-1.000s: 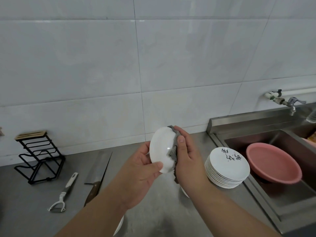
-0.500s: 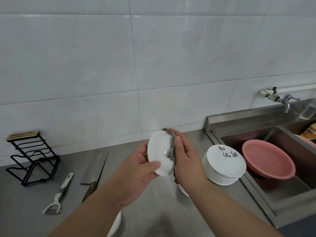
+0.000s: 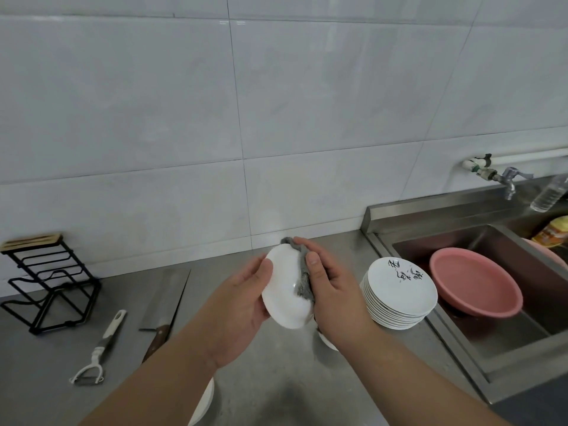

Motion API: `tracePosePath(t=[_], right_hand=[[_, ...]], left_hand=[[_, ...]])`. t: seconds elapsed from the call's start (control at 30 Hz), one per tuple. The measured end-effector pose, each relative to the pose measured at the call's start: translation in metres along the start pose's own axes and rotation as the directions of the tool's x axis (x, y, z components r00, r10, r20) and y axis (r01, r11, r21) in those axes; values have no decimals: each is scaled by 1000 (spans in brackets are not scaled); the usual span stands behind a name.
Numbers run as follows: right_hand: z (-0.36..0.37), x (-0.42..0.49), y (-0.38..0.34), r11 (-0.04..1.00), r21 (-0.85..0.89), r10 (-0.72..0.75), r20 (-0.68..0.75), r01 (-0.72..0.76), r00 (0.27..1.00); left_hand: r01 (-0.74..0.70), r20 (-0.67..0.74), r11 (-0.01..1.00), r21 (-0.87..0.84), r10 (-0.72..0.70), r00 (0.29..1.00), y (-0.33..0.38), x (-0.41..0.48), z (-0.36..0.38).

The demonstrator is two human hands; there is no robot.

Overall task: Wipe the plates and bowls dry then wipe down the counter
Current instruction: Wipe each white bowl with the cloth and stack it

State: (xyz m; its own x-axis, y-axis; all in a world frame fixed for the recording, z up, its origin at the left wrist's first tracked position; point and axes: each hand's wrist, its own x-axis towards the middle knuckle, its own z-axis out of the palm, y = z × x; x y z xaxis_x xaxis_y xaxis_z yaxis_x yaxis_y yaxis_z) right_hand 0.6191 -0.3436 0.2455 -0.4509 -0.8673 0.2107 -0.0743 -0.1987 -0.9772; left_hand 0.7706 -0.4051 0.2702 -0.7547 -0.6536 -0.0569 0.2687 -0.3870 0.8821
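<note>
A: Where's the dish?
B: The small white dish (image 3: 284, 292) is held up above the worktop (image 3: 276, 379), tilted on edge between both hands. Can't tell which face points at the camera.
A: Left grip?
B: The left grip (image 3: 242, 302) is closed on the dish's left rim, thumb across the near face, fingers hidden behind.
A: Right?
B: The right grip (image 3: 335, 299) is closed on a grey cloth (image 3: 302, 284) and pinches it against the dish's right edge. Thumb lies on the cloth, and the cloth folds over the top of the rim.
A: Other crockery?
B: The plate stack (image 3: 399, 298) stands on the worktop just right of the right hand, beside the sink (image 3: 455, 339). The top plate has black brush lettering. Another white dish (image 3: 204, 404) sits under the left forearm at the bottom edge. A white piece shows below the right wrist, mostly hidden, so can't tell what it is.
A: Sink?
B: A pink basin (image 3: 475, 281) is inside it, leaning toward the left wall. The tap (image 3: 507, 176) is above the back ledge, with a clear bottle (image 3: 550, 193) beside it.
A: Left side of the worktop?
B: A black wire rack (image 3: 49, 281) stands against the tiled wall. A cleaver (image 3: 166, 290) lies flat with its handle toward the camera. A white peeler (image 3: 101, 348) lies between the rack and the cleaver, touching neither.
</note>
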Motion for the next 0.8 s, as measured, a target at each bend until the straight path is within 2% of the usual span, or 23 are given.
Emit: tracePosePath(t=[0.17, 0.3, 0.43, 0.5, 0.63, 0.7, 0.8], right_hand=[[-2, -2, -2, 999, -26, -41, -27, 40, 999], [0, -1, -4, 999, 33, 21, -76, -19, 997], [1, -5, -2, 999, 16, 50, -69, -49, 996], [2, -7, 0, 999, -11, 45, -86, -46, 995], [18, -17, 1, 985, 0, 172, -186, -175, 967], [25, -21, 1, 973, -67, 205, -180, -220, 962], [16, -27, 8, 934, -288, 190, -105, -212, 976]], left_hand=[[-17, 1, 1000, -1, 17, 1000, -5, -1, -4], [-8, 41, 1000, -1, 8, 999, -14, -4, -1], [23, 6, 999, -44, -23, 1000, -8, -1, 0], [-10, -14, 999, -35, 10, 1000, -8, 0, 3], [-109, -84, 977, -184, 95, 992, -18, 1, 13], [-149, -104, 966, -213, 129, 986, -22, 3, 18], [-166, -169, 950, -263, 124, 978, -17, 7, 18]])
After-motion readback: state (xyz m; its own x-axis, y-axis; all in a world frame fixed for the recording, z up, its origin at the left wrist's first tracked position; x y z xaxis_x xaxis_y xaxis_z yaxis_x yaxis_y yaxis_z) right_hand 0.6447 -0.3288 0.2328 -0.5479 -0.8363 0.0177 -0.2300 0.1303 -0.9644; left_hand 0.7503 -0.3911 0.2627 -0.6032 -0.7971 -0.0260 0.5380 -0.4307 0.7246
